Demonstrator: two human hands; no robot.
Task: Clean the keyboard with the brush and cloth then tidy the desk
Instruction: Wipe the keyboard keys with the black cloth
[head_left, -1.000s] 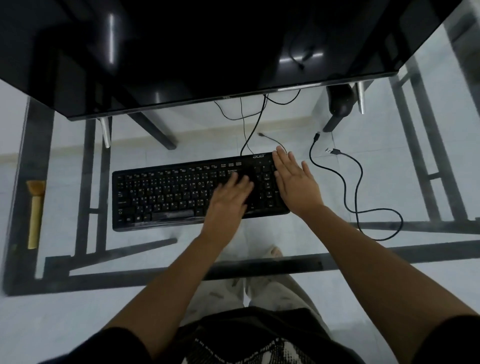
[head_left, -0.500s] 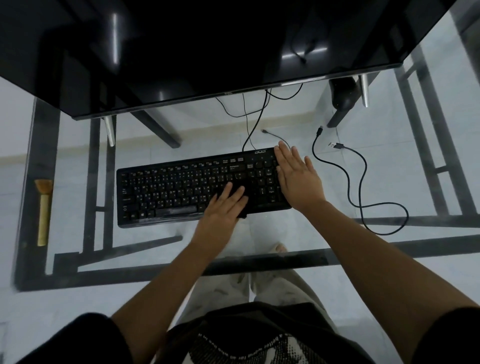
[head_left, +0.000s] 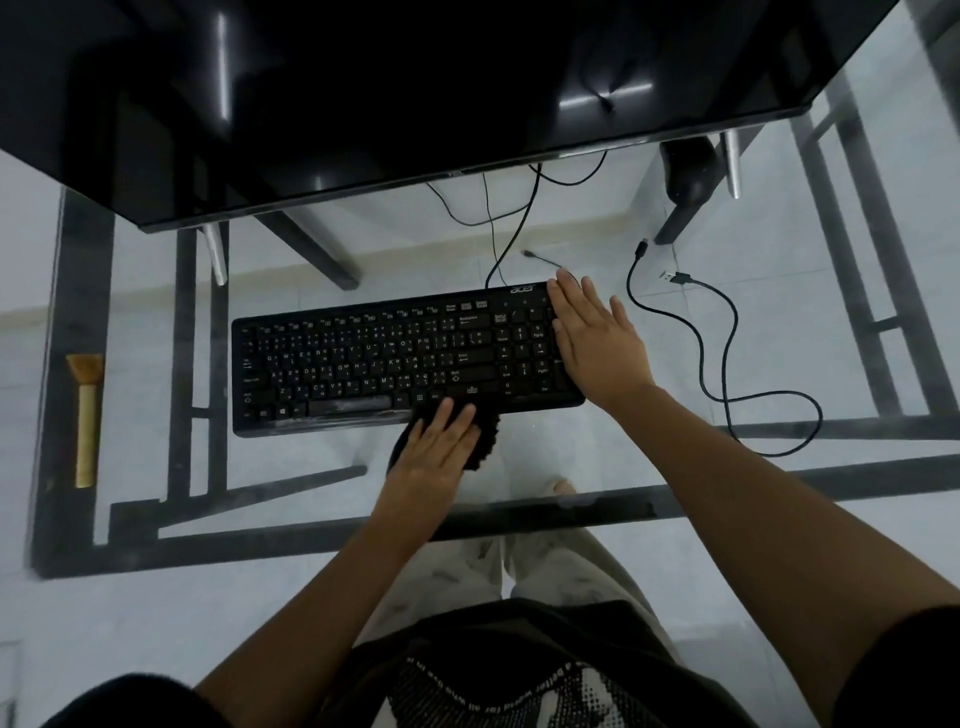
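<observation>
Looking straight down at my glass desk (head_left: 140, 332). The black keyboard (head_left: 395, 358) sits in the middle of the frame, just below the bottom edge of the big dark monitor (head_left: 415, 93) that fills the whole top. Its cord runs up from the back edge and disappears under the screen.

My right hand (head_left: 597, 343) is lying flat on the right end of the keyboard, over the numpad side. The fingers are straight and a bit spread, pointing toward the top of the frame, so it's pressing down and not gripping anything.

My left hand (head_left: 434, 457) is flat too, palm down on the black cloth (head_left: 485, 441), fingers straight. The cloth is right at the keyboard's near edge, a little right of center. Part of it is on the glass and part seems to lap onto the bottom row of keys, though black on black makes that hard to tell. A crinkly edge of it pokes out on the right of my hand.

The brush (head_left: 85, 415), with a pale wooden handle and bristles pointing up-frame, is way over at the left edge, lying on the desk well apart from the keyboard and both hands.

There's also a loose USB cable (head_left: 678, 278) snaking down the right side of the frame, near my right hand but not touching it.
</observation>
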